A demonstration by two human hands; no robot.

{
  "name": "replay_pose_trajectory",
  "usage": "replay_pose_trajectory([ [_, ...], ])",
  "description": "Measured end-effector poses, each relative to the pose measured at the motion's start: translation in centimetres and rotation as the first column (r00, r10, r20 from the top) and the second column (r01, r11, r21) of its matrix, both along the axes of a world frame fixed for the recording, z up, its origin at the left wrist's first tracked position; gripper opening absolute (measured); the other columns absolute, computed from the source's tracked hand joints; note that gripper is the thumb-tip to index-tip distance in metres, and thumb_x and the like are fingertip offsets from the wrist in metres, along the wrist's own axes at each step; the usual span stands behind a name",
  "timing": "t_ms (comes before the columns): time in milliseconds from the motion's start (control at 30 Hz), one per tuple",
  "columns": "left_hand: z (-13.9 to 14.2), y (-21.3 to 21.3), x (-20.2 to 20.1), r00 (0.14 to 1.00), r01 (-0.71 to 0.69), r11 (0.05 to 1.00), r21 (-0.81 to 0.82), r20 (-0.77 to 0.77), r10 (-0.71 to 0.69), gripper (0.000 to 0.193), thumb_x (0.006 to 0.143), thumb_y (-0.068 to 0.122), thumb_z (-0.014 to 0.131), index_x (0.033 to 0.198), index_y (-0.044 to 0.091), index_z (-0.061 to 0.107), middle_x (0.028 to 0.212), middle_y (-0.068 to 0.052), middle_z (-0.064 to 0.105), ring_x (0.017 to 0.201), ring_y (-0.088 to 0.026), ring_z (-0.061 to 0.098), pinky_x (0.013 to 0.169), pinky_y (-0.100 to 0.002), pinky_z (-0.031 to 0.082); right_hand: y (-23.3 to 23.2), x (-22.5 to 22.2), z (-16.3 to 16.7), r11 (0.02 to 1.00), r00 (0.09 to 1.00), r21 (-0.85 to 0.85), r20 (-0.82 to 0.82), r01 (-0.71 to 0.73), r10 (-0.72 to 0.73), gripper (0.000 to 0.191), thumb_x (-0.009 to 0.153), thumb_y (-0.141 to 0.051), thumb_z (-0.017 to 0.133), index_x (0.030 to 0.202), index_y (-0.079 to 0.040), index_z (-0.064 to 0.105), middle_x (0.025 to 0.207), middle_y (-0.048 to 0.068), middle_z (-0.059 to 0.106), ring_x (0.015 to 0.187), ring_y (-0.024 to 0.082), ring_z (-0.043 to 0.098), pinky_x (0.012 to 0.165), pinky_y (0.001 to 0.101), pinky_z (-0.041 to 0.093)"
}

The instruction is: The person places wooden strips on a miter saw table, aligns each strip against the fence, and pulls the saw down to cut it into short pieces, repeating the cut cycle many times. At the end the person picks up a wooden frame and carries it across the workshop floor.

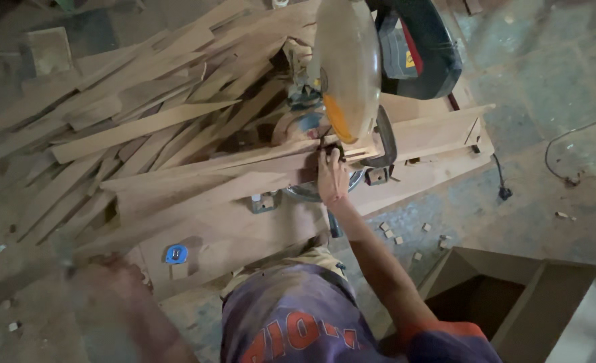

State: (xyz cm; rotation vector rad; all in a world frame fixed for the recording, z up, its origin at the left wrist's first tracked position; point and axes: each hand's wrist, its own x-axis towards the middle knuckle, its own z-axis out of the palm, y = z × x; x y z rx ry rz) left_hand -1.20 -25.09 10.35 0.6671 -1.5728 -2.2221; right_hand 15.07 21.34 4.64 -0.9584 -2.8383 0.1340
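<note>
Head view: right hand (331, 176) presses its fingers onto a wood strip (244, 161) against the miter saw (352, 74) fence, seemingly positioning a cut. Left hand (109, 282) is blurred, its fingers unreadable. Lowering the blade calls for keeping the fingers clear.

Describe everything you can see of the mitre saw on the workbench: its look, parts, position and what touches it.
The mitre saw stands at the far side of the wooden bench, seen from above. A pale translucent guard with an orange patch covers the blade; behind it sits a dark motor housing. A long timber strip lies against its fence. The right hand presses there beside the blade.
</note>
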Motion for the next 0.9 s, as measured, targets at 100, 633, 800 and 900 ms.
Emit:
replay_pose_trajectory([
  [100, -3.5, 0.4, -1.0, 0.992, 0.003, 0.989, 0.15, 0.127, -0.022, 0.057, 0.091, 0.036, 0.055, 0.137, 0.004, 0.054, 0.131, -0.016, 0.059, 0.118, -0.032, 0.059, 0.101, -0.048, 0.05, 0.5, 0.3, -0.2, 0.988, 0.983, 0.112, -0.139, -0.109, 0.124, 0.059, 0.081, -0.013, 0.068, 0.138, -0.005, 0.054, 0.143, 0.022, 0.05, 0.101, 0.042, 0.066, 0.084, 0.0471, 0.058],
  [633, -5.0, 3.1, -4.8, 0.995, -0.088, 0.871, 0.484, -0.007, 0.104, 0.061, 0.093, 0.045, 0.053, 0.135, 0.001, 0.053, 0.127, -0.016, 0.06, 0.112, -0.032, 0.061, 0.096, -0.047, 0.053, -1.1, 17.7, 0.7, 0.928, 0.893, -0.333, 0.449, 0.166, 0.002, 0.042, 0.091, -0.017, 0.067, 0.13, -0.008, 0.055, 0.142, 0.026, 0.051, 0.11, 0.044, 0.067, 0.089, 0.0528, 0.057],
  [800, -1.6, 5.5, -4.9, 0.979, 0.099, 0.784, 0.613, -0.203, 0.034, 0.063, 0.094, 0.048, 0.052, 0.135, 0.0, 0.052, 0.125, -0.016, 0.061, 0.11, -0.032, 0.062, 0.095, -0.047, 0.054, -0.4, 21.2, 3.2, 0.91, 0.747, -0.185, 0.642, 0.37, -0.173, 0.066, 0.08, -0.009, 0.074, 0.141, -0.013, 0.047, 0.154, 0.017, 0.04, 0.12, 0.041, 0.059, 0.09, 0.0495, 0.057],
  [900, -0.6, 5.4, -5.1, 0.964, 0.189, 0.741, 0.644, -0.266, -0.014, 0.064, 0.094, 0.05, 0.052, 0.134, 0.0, 0.052, 0.125, -0.016, 0.061, 0.109, -0.032, 0.062, 0.094, -0.046, 0.055, -1.8, 15.2, 2.6, 0.956, 0.995, -0.293, 0.087, -0.02, 0.047, 0.057, 0.083, -0.021, 0.074, 0.133, -0.005, 0.053, 0.137, 0.02, 0.057, 0.124, 0.042, 0.057, 0.098, 0.0501, 0.05],
])
